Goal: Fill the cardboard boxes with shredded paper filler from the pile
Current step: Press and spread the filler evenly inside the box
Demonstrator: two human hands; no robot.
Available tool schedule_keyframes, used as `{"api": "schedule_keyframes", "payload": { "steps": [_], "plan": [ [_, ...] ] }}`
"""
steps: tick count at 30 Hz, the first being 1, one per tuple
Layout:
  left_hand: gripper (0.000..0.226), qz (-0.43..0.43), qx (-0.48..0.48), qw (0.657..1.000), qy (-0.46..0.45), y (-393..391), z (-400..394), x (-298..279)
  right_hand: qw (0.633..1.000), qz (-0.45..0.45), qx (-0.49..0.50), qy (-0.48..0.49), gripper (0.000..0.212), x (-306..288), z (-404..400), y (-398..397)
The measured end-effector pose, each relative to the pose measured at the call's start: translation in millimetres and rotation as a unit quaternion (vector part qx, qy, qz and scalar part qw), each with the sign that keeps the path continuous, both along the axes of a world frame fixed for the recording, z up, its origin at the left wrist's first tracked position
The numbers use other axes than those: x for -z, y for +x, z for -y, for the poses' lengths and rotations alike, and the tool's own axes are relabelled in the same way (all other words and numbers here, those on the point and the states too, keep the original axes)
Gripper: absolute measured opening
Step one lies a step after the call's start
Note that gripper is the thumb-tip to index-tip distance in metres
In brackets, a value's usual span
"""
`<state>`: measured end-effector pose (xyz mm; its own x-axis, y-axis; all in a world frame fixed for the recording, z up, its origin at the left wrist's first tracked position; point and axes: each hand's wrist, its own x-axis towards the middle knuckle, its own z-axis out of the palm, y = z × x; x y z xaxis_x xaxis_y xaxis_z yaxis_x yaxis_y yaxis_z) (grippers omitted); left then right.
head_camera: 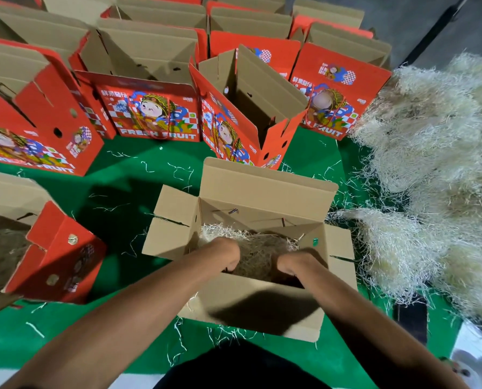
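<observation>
Both bare forearms reach down into an open brown corrugated-cardboard box standing on a green felt-like floor covering, its four plain flaps splayed outward and its long axis running roughly left to right across the view. The left hand and the right hand are sunk at the wrists into a matted nest of pale, wiry shredded paper filler lying in the bottom of that box; the fingers curl down out of sight, so whether either hand grips the strands or only presses them cannot be told. Between the two hands the filler looks dense and brownish in shadow, paler and frayed at its far edge. To the right of the right hand, well apart, rises a large, fluffy straw-coloured pile of the same shredded paper, loose threads trailing from it over the green surface. Beyond the hands stand rows of upright red printed cardboard fruit boxes, glossy outside, raw brown inside, tops open, marked FRESH FRUIT. Left of the left hand sits another red box with filler inside, its open top tilted to the left.
</observation>
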<state>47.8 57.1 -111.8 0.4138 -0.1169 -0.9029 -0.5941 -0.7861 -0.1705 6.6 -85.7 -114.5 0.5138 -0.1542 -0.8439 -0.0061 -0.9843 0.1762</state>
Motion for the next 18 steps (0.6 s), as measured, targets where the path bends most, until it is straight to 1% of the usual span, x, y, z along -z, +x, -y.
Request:
{"api": "schedule_keyframes", "payload": {
  "steps": [3,6,9,11,14,16,18],
  "plan": [
    [0.035,-0.015,-0.001,1.000,0.000,5.9,-3.1,-7.1,1.000,-0.011,0.009,0.015,0.043,-2.3,2.9,-0.2],
    [0.029,-0.021,0.018,1.000,0.002,10.2,-3.4,-13.6,0.998,-0.001,0.050,0.032,0.041,-11.8,3.3,3.6],
    [0.025,-0.005,0.031,1.000,-0.004,14.4,1.8,-17.9,0.999,0.023,0.011,0.039,0.045,-27.9,1.0,16.0],
    [0.025,-0.004,0.040,0.999,-0.006,13.4,-2.9,-14.8,1.000,0.006,-0.001,0.026,0.048,-33.1,-2.4,18.4],
    [0.039,-0.013,0.032,0.999,0.006,10.9,-13.1,-4.9,0.999,-0.013,-0.048,-0.004,0.039,-24.6,-1.6,5.6],
    [0.043,-0.015,0.017,1.000,0.008,9.7,-13.8,-2.2,0.999,-0.018,-0.047,-0.008,0.036,-18.9,-3.5,-3.7],
    [0.045,-0.004,-0.002,1.000,-0.007,7.3,-9.9,-3.4,1.000,-0.013,-0.023,0.004,0.034,-20.0,-4.3,-4.4]
  ]
}}
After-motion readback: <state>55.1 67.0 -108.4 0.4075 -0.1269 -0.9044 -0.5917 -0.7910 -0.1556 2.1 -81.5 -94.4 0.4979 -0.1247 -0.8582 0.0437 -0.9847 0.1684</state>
